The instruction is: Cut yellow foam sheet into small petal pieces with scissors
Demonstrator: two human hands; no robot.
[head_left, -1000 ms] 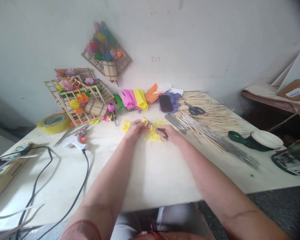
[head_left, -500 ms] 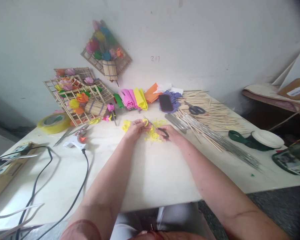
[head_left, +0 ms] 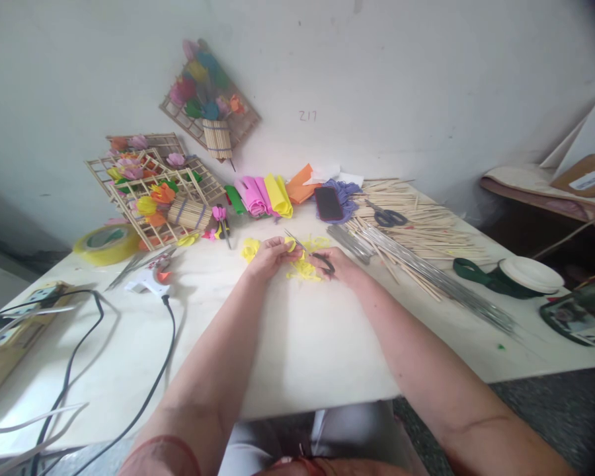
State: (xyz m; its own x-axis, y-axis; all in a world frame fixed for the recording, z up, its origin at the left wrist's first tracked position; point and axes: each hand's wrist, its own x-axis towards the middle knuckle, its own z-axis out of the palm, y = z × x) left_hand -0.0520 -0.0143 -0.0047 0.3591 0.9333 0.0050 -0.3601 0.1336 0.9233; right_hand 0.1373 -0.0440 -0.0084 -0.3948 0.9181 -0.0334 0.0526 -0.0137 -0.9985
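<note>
My left hand (head_left: pixel 269 256) is closed in a pinch on a small yellow paper piece (head_left: pixel 290 244) above the white table (head_left: pixel 302 344). My right hand (head_left: pixel 338 263) grips black-handled scissors (head_left: pixel 311 252), whose blades point up and left toward that piece. Yellow paper scraps (head_left: pixel 305 268) lie on the table between and under both hands, with one more yellow piece (head_left: pixel 250 249) just left of my left hand.
Rolled coloured paper (head_left: pixel 265 196), a phone (head_left: pixel 328 204), a second pair of scissors (head_left: pixel 387 217), wooden sticks (head_left: pixel 416 225) and metal wires (head_left: pixel 441 281) lie behind and right. Stick racks with paper flowers (head_left: pixel 153 192), yellow tape (head_left: pixel 106 243), a glue gun (head_left: pixel 149 277) and black cable (head_left: pixel 143 403) lie left. Green tape roll (head_left: pixel 520 276) sits right.
Almost nothing moved. My left hand's fingers shifted slightly on the yellow piece at the scissor blades.
</note>
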